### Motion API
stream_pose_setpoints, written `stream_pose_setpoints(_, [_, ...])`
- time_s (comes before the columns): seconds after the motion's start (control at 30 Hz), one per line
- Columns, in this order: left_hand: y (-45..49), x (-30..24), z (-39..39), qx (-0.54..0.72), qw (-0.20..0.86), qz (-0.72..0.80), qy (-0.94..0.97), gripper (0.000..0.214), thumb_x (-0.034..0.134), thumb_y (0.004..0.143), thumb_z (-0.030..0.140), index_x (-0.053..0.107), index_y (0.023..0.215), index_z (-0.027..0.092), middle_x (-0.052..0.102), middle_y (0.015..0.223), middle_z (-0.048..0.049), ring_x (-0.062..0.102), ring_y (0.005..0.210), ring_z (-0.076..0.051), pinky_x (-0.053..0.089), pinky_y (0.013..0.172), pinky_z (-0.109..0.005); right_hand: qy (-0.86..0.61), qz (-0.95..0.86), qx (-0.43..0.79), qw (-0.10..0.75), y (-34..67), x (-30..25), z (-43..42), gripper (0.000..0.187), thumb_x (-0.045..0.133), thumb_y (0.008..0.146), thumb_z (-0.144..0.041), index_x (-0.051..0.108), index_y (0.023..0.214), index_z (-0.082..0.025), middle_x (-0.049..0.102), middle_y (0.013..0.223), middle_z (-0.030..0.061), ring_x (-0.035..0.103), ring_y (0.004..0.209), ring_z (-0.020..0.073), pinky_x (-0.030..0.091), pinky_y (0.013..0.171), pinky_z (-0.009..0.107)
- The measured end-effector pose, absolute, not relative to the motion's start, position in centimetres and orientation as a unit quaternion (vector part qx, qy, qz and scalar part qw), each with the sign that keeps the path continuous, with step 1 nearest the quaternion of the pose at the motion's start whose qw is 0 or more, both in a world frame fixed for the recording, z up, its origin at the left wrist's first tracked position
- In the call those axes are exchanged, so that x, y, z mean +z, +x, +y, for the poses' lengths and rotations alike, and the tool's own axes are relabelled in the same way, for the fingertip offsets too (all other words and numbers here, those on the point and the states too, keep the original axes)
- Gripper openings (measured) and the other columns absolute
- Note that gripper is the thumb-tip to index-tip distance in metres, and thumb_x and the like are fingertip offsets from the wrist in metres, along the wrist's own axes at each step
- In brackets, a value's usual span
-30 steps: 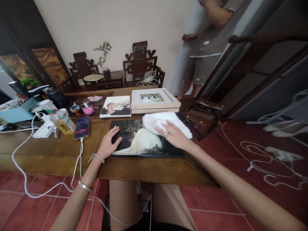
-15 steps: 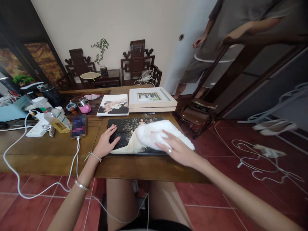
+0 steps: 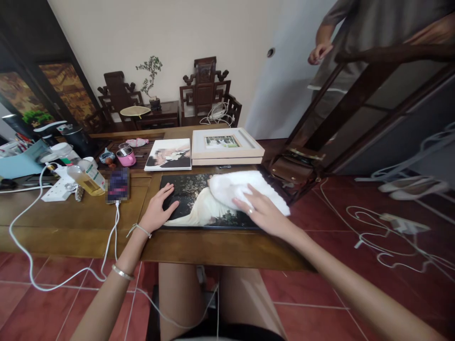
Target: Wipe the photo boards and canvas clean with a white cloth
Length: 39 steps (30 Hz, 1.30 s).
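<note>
1. Cloth: white, soft and bunched, lying on the right half of the photo panel. The panel lies flat at the near edge of the tabletop.
2. Right hand: grip flat, fingers spread over the cloth's near edge, pressing rather than clasping.
3. Left hand: grip open, palm down on the panel's left edge.
4. Cloth handling: probably light and limp; it should gather under any hold from above.
5. Panel handling: likely stiff, glossy, apt to slide or scratch; take hold at the edges.
6. Framed pictures: stacked just behind the panel.
</note>
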State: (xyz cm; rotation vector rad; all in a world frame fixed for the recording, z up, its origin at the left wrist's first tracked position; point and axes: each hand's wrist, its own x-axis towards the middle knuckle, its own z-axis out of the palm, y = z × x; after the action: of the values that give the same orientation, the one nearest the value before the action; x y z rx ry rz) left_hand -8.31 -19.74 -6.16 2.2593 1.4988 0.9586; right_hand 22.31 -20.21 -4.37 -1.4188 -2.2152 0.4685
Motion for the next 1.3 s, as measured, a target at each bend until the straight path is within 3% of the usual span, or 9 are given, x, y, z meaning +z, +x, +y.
stream_pose_setpoints(0.2, [-8.4,-6.3,-19.7,0.339,0.134,0.51,0.779,0.045,0.05,0.083,0.038,0.052,0.122,0.017,0.047,0.135,-0.0109,0.04,0.127,-0.023,0.03,0.107,-0.045,-0.43,-0.855,0.2,0.211,23.3,-3.0,-28.7,0.04,0.036,0.089,-0.046,0.057,0.064,-0.023,0.052,0.129,0.0047,0.034,0.128,0.0297,0.029,0.105,0.049])
stream_pose_setpoints(0.33, [-8.4,-6.2,-19.8,0.341,0.139,0.511,0.777,0.045,0.051,0.082,0.039,0.053,0.122,0.017,0.047,0.134,-0.0113,0.04,0.127,-0.023,0.03,0.107,-0.045,-0.453,-0.833,0.247,0.198,23.3,-3.0,-27.5,0.043,0.034,0.087,-0.054,0.061,0.073,-0.023,0.058,0.122,0.0048,0.031,0.129,0.0307,0.035,0.1,0.048])
stream_pose_setpoints(0.47, [-8.5,-6.1,-19.9,0.333,0.143,0.514,0.778,0.047,0.05,0.083,0.039,0.051,0.124,0.017,0.046,0.135,-0.0106,0.039,0.128,-0.022,0.029,0.108,-0.043,-0.482,-0.809,0.254,0.219,22.7,-3.0,-21.4,0.052,0.029,0.086,-0.06,0.064,0.079,-0.023,0.067,0.102,0.0059,0.045,0.119,0.0321,0.035,0.099,0.048])
stream_pose_setpoints(0.53, [-8.5,-6.1,-19.9,0.332,0.141,0.514,0.778,0.047,0.05,0.083,0.039,0.05,0.125,0.018,0.045,0.136,-0.0099,0.038,0.128,-0.022,0.029,0.108,-0.043,-0.505,-0.791,0.249,0.238,22.3,-2.9,-18.0,0.054,0.029,0.084,-0.063,0.064,0.088,-0.022,0.066,0.105,0.0067,0.049,0.114,0.0323,0.034,0.099,0.048])
stream_pose_setpoints(0.73, [-8.6,-6.1,-19.9,0.336,0.158,0.514,0.773,0.045,0.043,0.087,0.037,0.046,0.128,0.018,0.041,0.14,-0.009,0.034,0.131,-0.02,0.026,0.11,-0.04,-0.528,-0.781,0.219,0.25,21.8,-3.3,-12.9,0.057,0.027,0.085,-0.062,0.06,0.106,-0.021,0.054,0.127,0.0068,0.036,0.127,0.0309,0.024,0.105,0.049])
stream_pose_setpoints(0.83, [-8.7,-6.2,-19.8,0.333,0.166,0.506,0.778,0.045,0.041,0.088,0.035,0.045,0.129,0.018,0.038,0.141,-0.0085,0.03,0.133,-0.02,0.024,0.111,-0.041,-0.509,-0.809,0.188,0.225,21.9,-3.9,-15.2,0.052,0.029,0.086,-0.059,0.062,0.097,-0.021,0.055,0.126,0.0066,0.029,0.13,0.0296,0.022,0.107,0.048])
stream_pose_setpoints(1.03, [-8.6,-6.3,-19.6,0.322,0.153,0.513,0.781,0.043,0.041,0.088,0.033,0.048,0.127,0.016,0.041,0.139,-0.0103,0.034,0.131,-0.02,0.025,0.11,-0.041,-0.419,-0.876,0.128,0.2,22.3,-3.6,-25.1,0.039,0.034,0.091,-0.04,0.055,0.066,-0.019,0.046,0.134,0.0095,0.034,0.129,0.0267,0.02,0.109,0.05])
stream_pose_setpoints(1.17, [-8.6,-6.3,-19.6,0.311,0.149,0.516,0.784,0.043,0.04,0.088,0.032,0.049,0.126,0.014,0.041,0.139,-0.0114,0.033,0.132,-0.02,0.025,0.11,-0.04,-0.352,-0.911,0.125,0.174,21.6,-2.8,-28.7,0.032,0.039,0.09,-0.032,0.056,0.067,-0.018,0.045,0.135,0.0125,0.029,0.131,0.0256,0.018,0.109,0.05])
stream_pose_setpoints(1.3, [-8.7,-6.3,-19.6,0.308,0.152,0.517,0.784,0.043,0.04,0.088,0.032,0.048,0.127,0.015,0.041,0.14,-0.0103,0.032,0.132,-0.02,0.025,0.11,-0.041,-0.342,-0.916,0.134,0.161,20.2,-2.5,-26.4,0.032,0.038,0.091,-0.033,0.058,0.072,-0.017,0.045,0.133,0.0151,0.031,0.13,0.0249,0.016,0.109,0.05])
